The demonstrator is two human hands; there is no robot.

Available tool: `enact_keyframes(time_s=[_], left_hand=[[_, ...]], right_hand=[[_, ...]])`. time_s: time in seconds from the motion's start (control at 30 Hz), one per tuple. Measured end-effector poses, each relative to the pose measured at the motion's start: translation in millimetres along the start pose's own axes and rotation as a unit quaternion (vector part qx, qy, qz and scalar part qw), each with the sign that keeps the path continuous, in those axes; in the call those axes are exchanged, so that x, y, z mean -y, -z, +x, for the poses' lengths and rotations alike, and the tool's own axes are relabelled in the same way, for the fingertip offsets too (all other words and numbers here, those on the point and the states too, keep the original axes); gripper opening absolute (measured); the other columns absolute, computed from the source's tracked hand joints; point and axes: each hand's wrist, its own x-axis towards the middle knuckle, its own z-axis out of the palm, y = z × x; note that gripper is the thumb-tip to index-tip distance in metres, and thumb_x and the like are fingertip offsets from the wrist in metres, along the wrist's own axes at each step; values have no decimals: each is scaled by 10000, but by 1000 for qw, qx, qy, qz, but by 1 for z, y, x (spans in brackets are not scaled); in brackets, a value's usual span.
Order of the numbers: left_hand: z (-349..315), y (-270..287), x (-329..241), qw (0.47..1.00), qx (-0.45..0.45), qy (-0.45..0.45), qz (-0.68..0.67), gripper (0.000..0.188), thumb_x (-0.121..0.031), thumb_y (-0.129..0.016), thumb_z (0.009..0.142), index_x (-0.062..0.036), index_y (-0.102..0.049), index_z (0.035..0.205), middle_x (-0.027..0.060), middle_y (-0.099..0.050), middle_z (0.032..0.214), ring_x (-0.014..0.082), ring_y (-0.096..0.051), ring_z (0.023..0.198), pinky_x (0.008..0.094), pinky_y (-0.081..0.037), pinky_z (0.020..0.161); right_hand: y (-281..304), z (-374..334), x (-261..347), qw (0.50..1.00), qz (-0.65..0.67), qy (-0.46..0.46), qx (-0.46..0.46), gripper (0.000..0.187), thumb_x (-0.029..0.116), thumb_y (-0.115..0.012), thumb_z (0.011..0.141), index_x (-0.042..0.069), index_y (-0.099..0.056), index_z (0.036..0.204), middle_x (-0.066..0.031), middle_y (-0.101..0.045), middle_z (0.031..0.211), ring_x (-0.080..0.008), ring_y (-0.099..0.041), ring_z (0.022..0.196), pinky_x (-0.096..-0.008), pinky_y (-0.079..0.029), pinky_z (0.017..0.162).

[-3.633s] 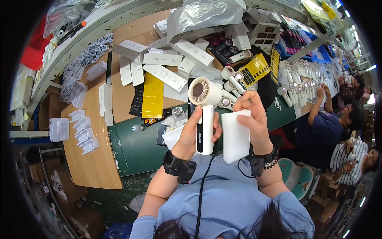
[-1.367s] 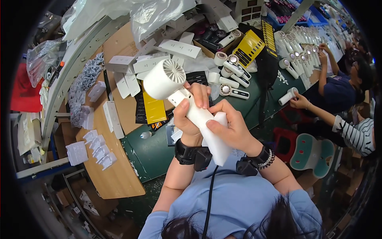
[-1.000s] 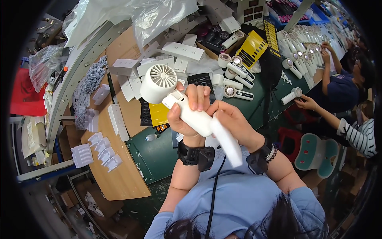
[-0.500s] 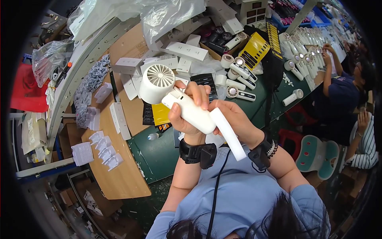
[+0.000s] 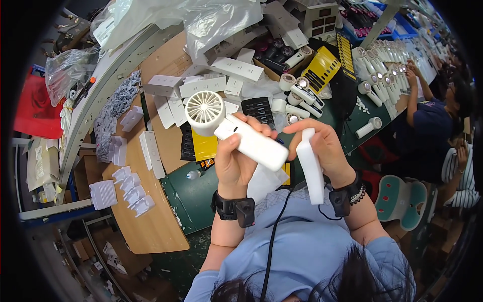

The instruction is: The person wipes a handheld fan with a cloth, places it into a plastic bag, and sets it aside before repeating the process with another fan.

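A white handheld fan (image 5: pixel 259 146) is gripped by its handle in my left hand (image 5: pixel 234 171). Its round slatted head points up and to the left. A small dark slot shows on the neck of the handle. My right hand (image 5: pixel 330 153) holds a long, slightly bent white piece (image 5: pixel 311 168) that hangs down from the fingers. A narrow gap separates this piece from the fan's handle end. The right thumb is mostly hidden behind the piece.
White boxes (image 5: pixel 236 69) are heaped at the back. Several white fans (image 5: pixel 304 95) lie to the right of them, near a yellow sheet (image 5: pixel 318 69). White moulded inserts (image 5: pixel 133 189) sit on the wooden board (image 5: pixel 146 229) at left. Another person (image 5: pixel 432 121) works at far right.
My right hand has moved right, taking the white piece away from the fan's handle end. The piece now hangs more upright. My left hand still grips the fan, slightly shifted.
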Motion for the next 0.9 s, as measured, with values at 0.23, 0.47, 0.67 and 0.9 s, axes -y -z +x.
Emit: enact_keyframes(time_s=[0.23,0.47,0.67,0.9], left_hand=[[-2,7,2,992,-10,-69,-102,353,-46,-494,583,-73,-441,931,74,-438,748,216,-448,728,405,-392,835],[-6,-5,2,987,-3,-150,-66,397,-35,-443,445,-80,-401,837,67,-409,670,207,-406,652,352,-369,742],[-11,-4,8,972,37,-232,-8,384,-58,-438,428,-81,-383,808,66,-407,628,203,-403,611,334,-361,706],[-14,-1,9,974,-6,-222,-35,389,-62,-429,428,-73,-388,814,72,-406,622,210,-406,610,336,-366,694]], right_hand=[[-12,-9,2,995,-80,41,-46,560,404,-710,742,-4,-577,1101,-31,-610,845,-76,-555,728,-202,-436,654],[-36,1,-2,961,-253,98,-59,438,163,-776,676,11,-617,1054,-40,-616,908,-97,-561,791,-222,-447,716],[-32,9,-22,986,-150,57,-54,391,102,-744,700,0,-614,1054,-50,-621,921,-81,-554,805,-220,-446,711],[-51,5,-22,962,-227,132,-72,285,121,-644,805,-15,-610,1053,-51,-637,879,-78,-562,762,-218,-459,686]])
